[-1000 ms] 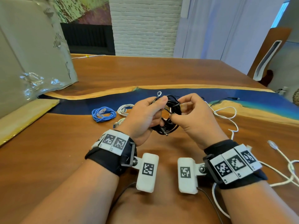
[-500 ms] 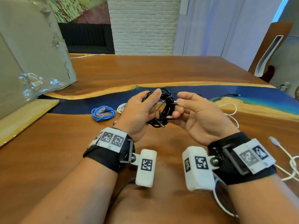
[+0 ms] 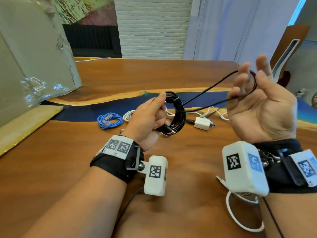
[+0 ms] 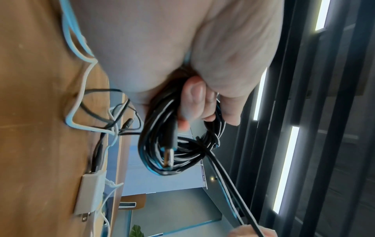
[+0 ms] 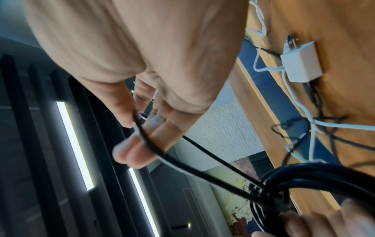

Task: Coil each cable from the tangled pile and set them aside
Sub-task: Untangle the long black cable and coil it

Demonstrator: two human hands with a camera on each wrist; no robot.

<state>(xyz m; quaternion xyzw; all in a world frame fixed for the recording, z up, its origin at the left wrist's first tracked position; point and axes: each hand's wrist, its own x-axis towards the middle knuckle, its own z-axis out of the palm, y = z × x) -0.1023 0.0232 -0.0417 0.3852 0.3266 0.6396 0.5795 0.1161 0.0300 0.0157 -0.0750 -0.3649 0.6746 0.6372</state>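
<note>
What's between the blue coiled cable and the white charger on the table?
In the head view, the left hand holding the black cable coil blocks that stretch; a small white cable bundle shows beside the blue coiled cable, left of the white charger.

Wooden table [image 3: 171, 78]: blue cable coil [image 3: 109, 120], charger [image 3: 202, 123].

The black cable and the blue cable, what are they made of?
Black cable: looks like smooth rubbery plastic, slightly glossy, bending easily in the left hand. Blue cable: seems matte plastic, with clear plastic-looking plugs at its ends.
</note>
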